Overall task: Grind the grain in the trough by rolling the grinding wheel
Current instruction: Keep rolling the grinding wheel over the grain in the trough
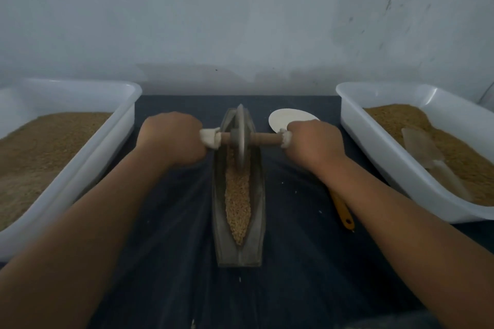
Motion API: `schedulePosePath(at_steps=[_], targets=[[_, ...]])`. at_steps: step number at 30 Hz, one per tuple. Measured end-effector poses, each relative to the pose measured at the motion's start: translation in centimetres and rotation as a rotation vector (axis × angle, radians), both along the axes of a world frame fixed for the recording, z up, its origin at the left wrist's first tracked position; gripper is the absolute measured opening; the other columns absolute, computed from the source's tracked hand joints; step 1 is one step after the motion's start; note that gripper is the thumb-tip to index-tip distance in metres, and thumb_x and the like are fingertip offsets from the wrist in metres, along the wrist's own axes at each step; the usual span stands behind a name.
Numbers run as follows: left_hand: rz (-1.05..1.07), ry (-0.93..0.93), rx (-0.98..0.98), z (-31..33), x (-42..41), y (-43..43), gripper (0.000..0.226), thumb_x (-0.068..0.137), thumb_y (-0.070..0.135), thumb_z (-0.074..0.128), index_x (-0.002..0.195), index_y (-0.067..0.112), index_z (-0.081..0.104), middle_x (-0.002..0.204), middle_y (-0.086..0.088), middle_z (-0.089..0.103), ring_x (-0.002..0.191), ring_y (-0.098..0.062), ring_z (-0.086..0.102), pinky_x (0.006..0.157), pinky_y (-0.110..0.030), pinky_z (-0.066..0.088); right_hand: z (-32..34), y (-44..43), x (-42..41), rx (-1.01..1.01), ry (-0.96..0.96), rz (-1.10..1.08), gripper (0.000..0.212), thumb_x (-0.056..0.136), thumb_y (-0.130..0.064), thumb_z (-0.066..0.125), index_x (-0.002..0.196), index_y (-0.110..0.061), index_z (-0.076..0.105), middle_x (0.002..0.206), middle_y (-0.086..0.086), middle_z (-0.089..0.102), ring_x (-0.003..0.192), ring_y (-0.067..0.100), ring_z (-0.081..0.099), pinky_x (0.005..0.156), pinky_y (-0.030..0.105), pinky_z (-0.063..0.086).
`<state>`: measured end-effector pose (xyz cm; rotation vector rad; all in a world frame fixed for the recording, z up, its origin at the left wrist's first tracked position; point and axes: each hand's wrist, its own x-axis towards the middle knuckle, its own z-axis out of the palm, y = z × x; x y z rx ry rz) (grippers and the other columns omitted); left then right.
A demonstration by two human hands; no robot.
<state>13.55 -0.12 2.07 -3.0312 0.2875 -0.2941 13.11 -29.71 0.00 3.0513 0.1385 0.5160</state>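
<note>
Trough long axis fwd–back; wheel upright, axle crosswise, gripped by L hand & R hand; dark cloth, pale wall.

Left hand and right hand grip the grinding wheel axle over the trough.

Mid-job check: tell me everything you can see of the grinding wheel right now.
The grinding wheel is a thin grey disc, metal or stone by its look, standing upright on edge in the far half of the trough, its lower rim in the grain. A wooden axle runs through its hub, side to side. The left hand and right hand each grip an end wrapped in white cloth. The rim looks blurred.
</note>
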Motion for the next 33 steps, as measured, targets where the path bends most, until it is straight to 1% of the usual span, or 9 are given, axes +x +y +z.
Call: schedulePosePath(at_steps=[3,7,11,16,19,21,26,30,33], targets=[[-0.014,0.050,-0.009,0.2,-0.1,-0.1,0.033,0.084,0.061,0.054,0.074,0.030,0.060,0.074,0.010,0.060,0.067,-0.014,0.056,0.064,-0.034,0.046,0.4,-0.1,-0.5,-0.003,0.024,0.022,0.033,0.096,-0.044,0.047,0.070,-0.025,0.050,0.068,-0.005,0.055,0.063,0.018,0.053,0.053,0.030,0.030],[-0.051,0.063,0.022,-1.0,-5.0,1.6,0.023,0.080,0.056,0.054,0.073,0.034,0.056,0.069,0.014,0.058,0.061,-0.006,0.052,0.057,-0.029,0.042,0.1,-1.0,-6.4,-0.022,-0.014,0.139,0.043,0.086,-0.061,0.030,0.072,-0.028,0.053,0.063,-0.007,0.055,0.059,0.018,0.055,0.053,0.033,0.044],[-0.141,-0.004,0.094,-1.1,-7.3,2.4,0.024,0.073,0.062,0.052,0.068,0.038,0.049,0.061,0.014,0.053,0.056,-0.003,0.049,0.051,-0.026,0.036,-1.2,-2.1,-9.8,0.028,-0.017,0.176,0.038,0.090,-0.061,0.040,0.069,-0.031,0.051,0.059,-0.011,0.048,0.055,0.015,0.053,0.051,0.035,0.046],[-0.062,0.061,0.036,-0.1,-2.3,0.6,0.024,0.077,0.055,0.054,0.071,0.032,0.056,0.072,0.011,0.059,0.071,-0.018,0.062,0.067,-0.035,0.055,-1.3,-0.7,-3.9,-0.027,-0.080,0.029,0.038,0.100,-0.054,0.045,0.075,-0.027,0.051,0.062,-0.007,0.052,0.058,0.020,0.054,0.053,0.032,0.043],[-0.001,0.087,-0.022,0.5,0.1,0.0,0.031,0.075,0.058,0.049,0.075,0.029,0.062,0.078,0.008,0.063,0.077,-0.023,0.064,0.075,-0.040,0.058,-0.2,0.1,-0.4,-0.002,-0.099,0.008,0.031,0.095,-0.038,0.053,0.069,-0.023,0.047,0.061,-0.005,0.050,0.055,0.019,0.049,0.052,0.030,0.036],[-0.006,0.069,-0.021,0.4,0.1,-0.1,0.039,0.076,0.064,0.046,0.076,0.029,0.063,0.077,0.008,0.063,0.074,-0.021,0.062,0.073,-0.039,0.057,0.3,0.3,-0.3,0.000,-0.057,0.019,0.030,0.094,-0.035,0.053,0.067,-0.023,0.047,0.062,-0.005,0.052,0.058,0.020,0.052,0.052,0.031,0.038],[-0.091,0.021,0.077,-0.4,-4.5,0.9,0.025,0.077,0.058,0.051,0.072,0.034,0.057,0.067,0.012,0.057,0.061,-0.009,0.054,0.056,-0.027,0.045,-0.9,-1.1,-6.5,-0.012,0.006,0.048,0.038,0.097,-0.058,0.045,0.075,-0.028,0.055,0.065,-0.009,0.055,0.062,0.020,0.058,0.058,0.035,0.051],[-0.110,0.049,0.055,-1.1,-7.7,2.1,0.029,0.072,0.065,0.052,0.072,0.037,0.056,0.063,0.015,0.056,0.059,-0.003,0.053,0.053,-0.024,0.040,-1.4,-1.8,-10.5,0.039,-0.038,0.144,0.040,0.087,-0.065,0.035,0.070,-0.031,0.050,0.057,-0.011,0.046,0.050,0.014,0.051,0.049,0.035,0.048],[-0.071,0.048,0.019,-1.5,-6.1,1.7,0.027,0.076,0.062,0.056,0.071,0.036,0.056,0.067,0.014,0.058,0.061,-0.006,0.054,0.054,-0.027,0.039,-0.9,-1.0,-8.4,-0.027,-0.107,0.111,0.040,0.092,-0.062,0.039,0.068,-0.030,0.046,0.057,-0.010,0.047,0.051,0.016,0.051,0.048,0.032,0.043]])
